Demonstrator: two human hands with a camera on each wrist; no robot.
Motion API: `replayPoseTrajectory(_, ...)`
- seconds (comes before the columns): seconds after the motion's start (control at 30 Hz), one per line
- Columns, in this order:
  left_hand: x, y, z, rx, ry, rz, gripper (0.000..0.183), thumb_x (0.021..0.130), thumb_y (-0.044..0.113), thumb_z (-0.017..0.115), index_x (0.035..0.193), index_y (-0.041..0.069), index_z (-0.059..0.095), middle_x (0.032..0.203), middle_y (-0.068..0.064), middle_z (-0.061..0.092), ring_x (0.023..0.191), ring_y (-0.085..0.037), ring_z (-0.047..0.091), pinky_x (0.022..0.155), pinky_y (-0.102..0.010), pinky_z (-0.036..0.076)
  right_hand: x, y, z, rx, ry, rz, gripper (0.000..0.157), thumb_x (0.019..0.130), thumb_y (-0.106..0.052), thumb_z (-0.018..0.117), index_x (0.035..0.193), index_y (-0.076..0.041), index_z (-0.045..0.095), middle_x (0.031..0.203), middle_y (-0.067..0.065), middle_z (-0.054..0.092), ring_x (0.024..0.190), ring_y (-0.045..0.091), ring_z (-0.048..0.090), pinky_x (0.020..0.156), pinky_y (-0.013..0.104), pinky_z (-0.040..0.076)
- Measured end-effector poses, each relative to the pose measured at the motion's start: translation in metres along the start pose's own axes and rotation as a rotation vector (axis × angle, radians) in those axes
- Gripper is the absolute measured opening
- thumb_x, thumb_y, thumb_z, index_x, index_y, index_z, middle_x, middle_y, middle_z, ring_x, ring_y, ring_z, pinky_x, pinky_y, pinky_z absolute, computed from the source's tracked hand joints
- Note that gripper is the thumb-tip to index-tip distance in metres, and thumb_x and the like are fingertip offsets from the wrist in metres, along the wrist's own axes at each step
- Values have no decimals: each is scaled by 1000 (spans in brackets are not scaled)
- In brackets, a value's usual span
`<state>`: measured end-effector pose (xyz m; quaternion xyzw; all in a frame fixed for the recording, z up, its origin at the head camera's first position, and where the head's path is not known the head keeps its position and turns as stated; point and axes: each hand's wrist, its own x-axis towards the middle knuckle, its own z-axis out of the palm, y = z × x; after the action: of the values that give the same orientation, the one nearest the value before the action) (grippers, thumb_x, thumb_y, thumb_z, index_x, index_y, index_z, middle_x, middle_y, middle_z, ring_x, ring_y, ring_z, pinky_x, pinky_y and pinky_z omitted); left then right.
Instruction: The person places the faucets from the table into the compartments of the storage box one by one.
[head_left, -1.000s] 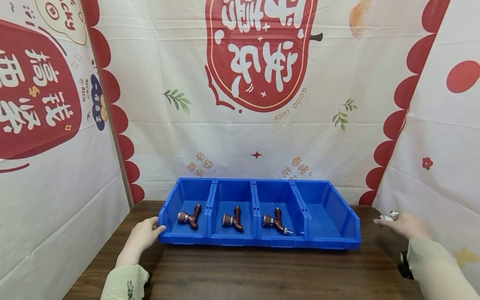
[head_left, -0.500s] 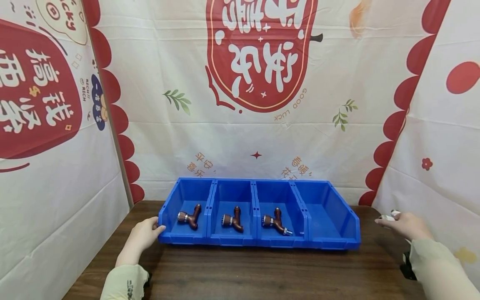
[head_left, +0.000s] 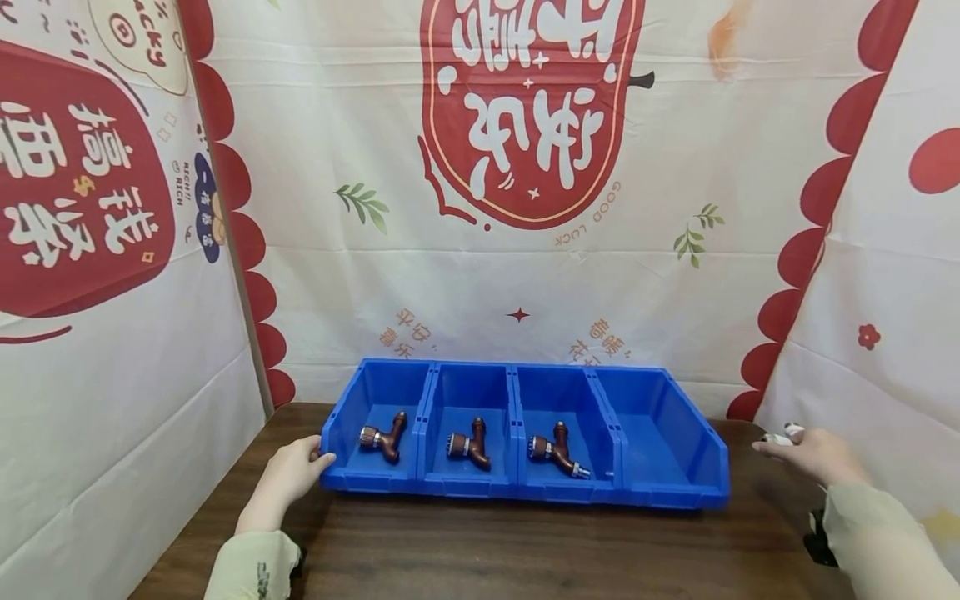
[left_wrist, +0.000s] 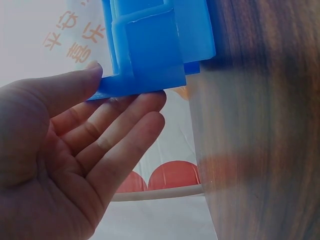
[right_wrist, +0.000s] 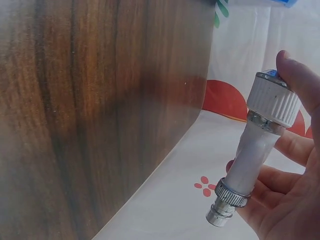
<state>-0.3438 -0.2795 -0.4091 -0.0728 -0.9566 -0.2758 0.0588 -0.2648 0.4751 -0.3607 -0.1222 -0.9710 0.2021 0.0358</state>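
Observation:
At the left end of a row of joined blue bins [head_left: 667,450], my left hand [head_left: 288,475] pinches the side wall's edge. The left wrist view has the thumb on one side of the blue wall [left_wrist: 155,50] and the fingertips against the other. Off the right end of the row, my right hand [head_left: 817,457] holds a white tap [right_wrist: 252,152] with a ribbed white knob and a metal hose nozzle. Brown taps lie one each in the left bin [head_left: 386,437], second bin [head_left: 472,447] and third bin; that third tap [head_left: 558,450] has a metal nozzle.
The bins stand on a dark wood-grain table [head_left: 525,550], near its back edge. Printed white cloth [head_left: 480,283] hangs behind and along both sides. The rightmost bin has no tap in it.
The head view has shifted slightly, so the scene sits a little lower and further right. Both hands keep their holds, and the taps in the bins stay put.

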Motion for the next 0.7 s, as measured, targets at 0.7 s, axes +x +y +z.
replayPoseTrajectory(0.7,4,5,1,-15,15,6,31,94,19,65,114,-4,62,87,-11,66,74,-22,59,71,-47,53,12,-8,-14,-37,15,-24,69,85,-63,60,83,6,64,73,10,58,68,24,52,55,36,45)
